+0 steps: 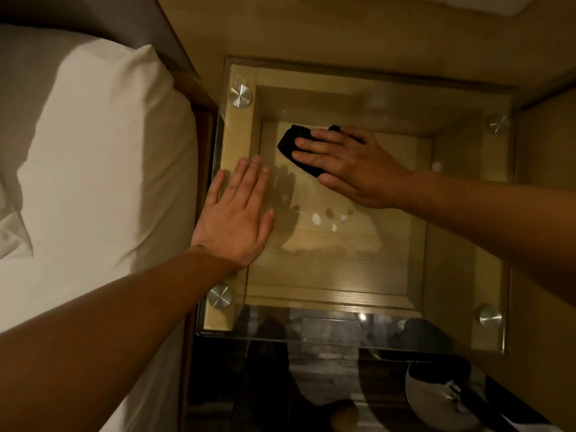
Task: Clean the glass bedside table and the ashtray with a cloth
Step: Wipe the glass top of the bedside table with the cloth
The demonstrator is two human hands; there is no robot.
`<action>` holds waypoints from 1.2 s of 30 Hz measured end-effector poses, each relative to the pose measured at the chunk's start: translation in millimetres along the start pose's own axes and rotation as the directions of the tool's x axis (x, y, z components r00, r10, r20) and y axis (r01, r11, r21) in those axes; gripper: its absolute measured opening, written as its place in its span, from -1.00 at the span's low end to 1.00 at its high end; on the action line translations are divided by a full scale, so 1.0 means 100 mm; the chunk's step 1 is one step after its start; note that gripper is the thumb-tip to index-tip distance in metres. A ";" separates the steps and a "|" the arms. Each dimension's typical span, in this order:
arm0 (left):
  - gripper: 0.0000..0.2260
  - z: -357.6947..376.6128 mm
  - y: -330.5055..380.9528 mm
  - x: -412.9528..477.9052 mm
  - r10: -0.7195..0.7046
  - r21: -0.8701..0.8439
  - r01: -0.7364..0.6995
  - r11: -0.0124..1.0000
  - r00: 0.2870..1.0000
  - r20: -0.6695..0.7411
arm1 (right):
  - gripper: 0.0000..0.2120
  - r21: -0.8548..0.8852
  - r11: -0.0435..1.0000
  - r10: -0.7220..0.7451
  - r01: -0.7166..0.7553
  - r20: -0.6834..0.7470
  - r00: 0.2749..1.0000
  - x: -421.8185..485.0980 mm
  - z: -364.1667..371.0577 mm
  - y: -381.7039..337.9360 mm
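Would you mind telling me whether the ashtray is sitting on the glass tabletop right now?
No, the glass tabletop carries only the left hand, lying flat, and the right hand pressing the black cloth.

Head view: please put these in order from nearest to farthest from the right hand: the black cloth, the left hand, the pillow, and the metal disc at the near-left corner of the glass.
1. Black cloth: pressed under the right hand.
2. Left hand: flat on the glass table, left side.
3. Near-left metal disc: corner closest to the person.
4. Pillow: on the bed, far left.
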State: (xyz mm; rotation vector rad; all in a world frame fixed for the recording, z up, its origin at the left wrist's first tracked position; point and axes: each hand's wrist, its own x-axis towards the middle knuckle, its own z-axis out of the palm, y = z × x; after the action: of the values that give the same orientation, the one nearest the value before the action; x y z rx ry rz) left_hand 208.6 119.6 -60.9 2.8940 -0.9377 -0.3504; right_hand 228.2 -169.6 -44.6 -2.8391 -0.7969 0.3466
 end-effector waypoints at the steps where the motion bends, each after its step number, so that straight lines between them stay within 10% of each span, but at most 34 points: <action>1: -0.37 0.00 0.00 0.00 0.001 -0.002 -0.001 1.000 1.000 0.000 | -0.49 0.016 1.000 0.014 -0.014 -0.006 1.000 -0.03 0.01 -0.04; 36: -0.39 -0.01 0.01 -0.03 0.017 0.027 -0.015 1.000 0.998 -0.064 | -0.51 -0.041 0.998 -0.052 0.049 -0.080 0.995 -1.12 0.61 -1.17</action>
State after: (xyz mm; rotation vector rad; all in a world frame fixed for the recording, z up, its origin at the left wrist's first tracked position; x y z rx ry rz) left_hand 205.7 120.2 -59.6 2.9010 -0.9622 -0.2433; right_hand 61.3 -124.2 -57.2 -2.8425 -0.8664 0.2100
